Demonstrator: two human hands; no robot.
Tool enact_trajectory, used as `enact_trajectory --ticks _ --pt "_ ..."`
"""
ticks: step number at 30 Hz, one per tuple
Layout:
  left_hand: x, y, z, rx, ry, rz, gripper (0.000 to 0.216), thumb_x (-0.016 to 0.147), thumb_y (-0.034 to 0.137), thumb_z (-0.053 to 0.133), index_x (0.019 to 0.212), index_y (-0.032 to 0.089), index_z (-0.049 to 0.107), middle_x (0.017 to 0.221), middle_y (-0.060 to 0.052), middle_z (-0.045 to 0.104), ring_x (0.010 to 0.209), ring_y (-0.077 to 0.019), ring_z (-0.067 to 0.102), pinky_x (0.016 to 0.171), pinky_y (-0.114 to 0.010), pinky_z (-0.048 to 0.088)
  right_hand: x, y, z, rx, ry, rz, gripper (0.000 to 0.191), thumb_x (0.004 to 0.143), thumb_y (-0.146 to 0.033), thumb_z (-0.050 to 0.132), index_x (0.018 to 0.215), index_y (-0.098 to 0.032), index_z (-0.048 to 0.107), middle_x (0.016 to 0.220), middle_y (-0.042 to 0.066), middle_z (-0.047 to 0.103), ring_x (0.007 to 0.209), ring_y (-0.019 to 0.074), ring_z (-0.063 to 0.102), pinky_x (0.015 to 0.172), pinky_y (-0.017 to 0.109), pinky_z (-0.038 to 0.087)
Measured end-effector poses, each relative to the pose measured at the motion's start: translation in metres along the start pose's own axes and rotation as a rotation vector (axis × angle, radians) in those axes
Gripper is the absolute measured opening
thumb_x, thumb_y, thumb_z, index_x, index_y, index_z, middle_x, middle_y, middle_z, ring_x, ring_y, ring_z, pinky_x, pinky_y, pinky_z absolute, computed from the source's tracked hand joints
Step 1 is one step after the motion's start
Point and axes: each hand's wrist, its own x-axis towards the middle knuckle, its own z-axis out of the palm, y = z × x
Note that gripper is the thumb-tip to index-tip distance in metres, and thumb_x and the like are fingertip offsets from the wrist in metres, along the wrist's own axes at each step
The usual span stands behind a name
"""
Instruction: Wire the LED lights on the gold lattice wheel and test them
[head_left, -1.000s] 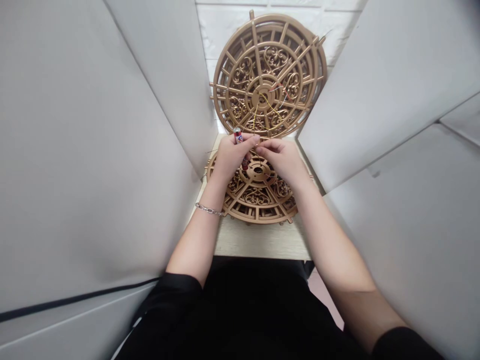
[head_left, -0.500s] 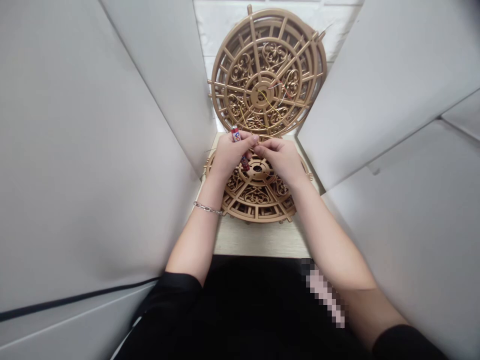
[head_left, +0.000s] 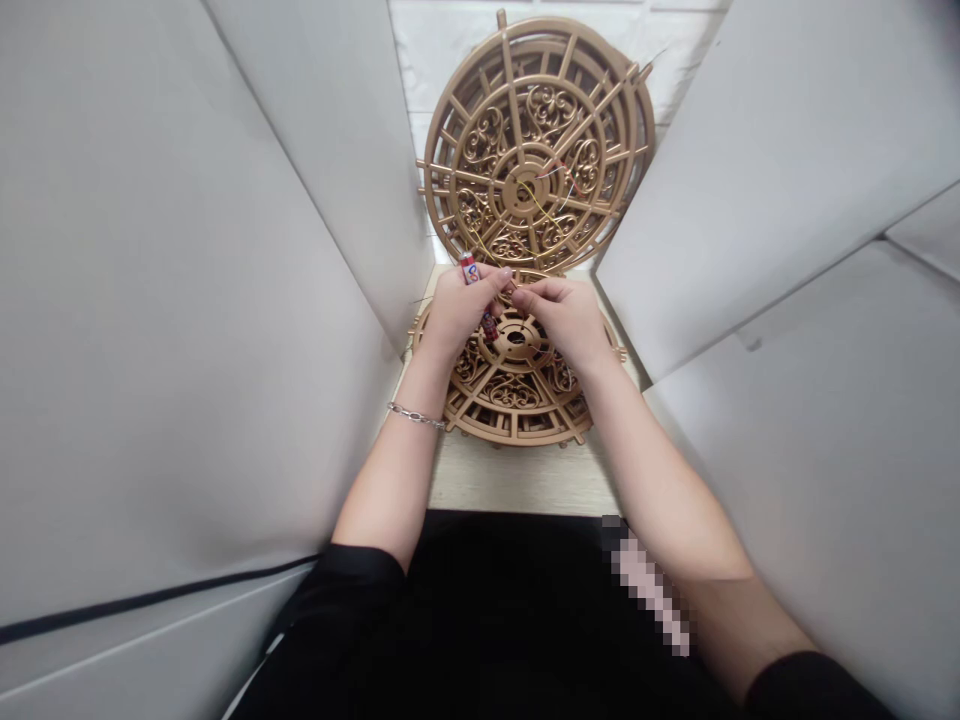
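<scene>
My left hand (head_left: 466,300) is closed around a slim red stick (head_left: 470,268) with white and blue print, its lower end showing below the palm. That hand's thumb and forefinger also pinch together at the fingertips. Almost touching them, my right hand (head_left: 559,308) is closed in a pinch on what looks like a thin wire; the exact grip is too small to see. Both hands are over a round gold openwork frame (head_left: 514,430) that lies flat, with scrollwork and a hole at its centre. A yellow wire (head_left: 484,246) runs down towards the fingers.
Behind the hands, more round gold frames (head_left: 525,150) lean stacked against a white tiled wall (head_left: 409,60), with thin coloured wires at their hub. The lower frame rests on a pale wooden surface (head_left: 517,480). Light grey panels (head_left: 300,300) close in on both sides.
Very little differs. The left fingertips and the red stick have shifted slightly left, so the gap between the two hands' fingertips is a bit wider.
</scene>
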Motion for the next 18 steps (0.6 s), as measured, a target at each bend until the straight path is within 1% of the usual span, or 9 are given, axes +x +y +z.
enact_trajectory --ticks 5,11,15,18 --pt "0.0 0.001 0.001 0.023 0.012 -0.038 0.015 0.076 0.021 0.054 0.062 0.014 0.056 0.045 0.005 0.048 0.039 -0.0024 0.043 0.04 -0.015 0.032 0.0 0.002 -0.001 0.023 0.008 0.032 0.018 0.066 -0.033 0.064 0.071 -0.016 0.066 0.066 0.0 0.064 0.063 0.0109 0.055 0.061 0.027 0.044" --pt "-0.001 0.002 0.001 0.012 -0.001 -0.074 0.014 0.076 0.023 0.055 0.064 0.015 0.055 0.045 0.005 0.049 0.039 -0.0027 0.044 0.042 -0.015 0.032 0.002 0.004 -0.001 0.032 0.044 0.009 0.017 0.068 -0.033 0.062 0.068 -0.016 0.063 0.067 0.0 0.062 0.065 0.0099 0.054 0.066 0.026 0.044" --pt "-0.002 0.004 0.001 0.06 -0.019 -0.13 0.015 0.077 0.027 0.053 0.068 0.016 0.054 0.046 0.004 0.049 0.039 -0.0041 0.048 0.037 -0.015 0.025 0.005 0.009 0.0 0.172 0.009 0.003 0.018 0.073 -0.035 0.058 0.071 -0.017 0.056 0.07 -0.001 0.06 0.067 0.0086 0.054 0.07 0.025 0.045" --pt "-0.002 0.005 0.003 0.055 -0.026 -0.17 0.015 0.078 0.029 0.053 0.07 0.016 0.053 0.05 0.004 0.05 0.04 -0.0047 0.052 0.034 -0.014 0.021 0.007 0.012 0.002 0.245 -0.029 -0.01 0.021 0.075 -0.04 0.055 0.072 -0.019 0.05 0.067 -0.003 0.056 0.064 0.0075 0.054 0.067 0.023 0.045"
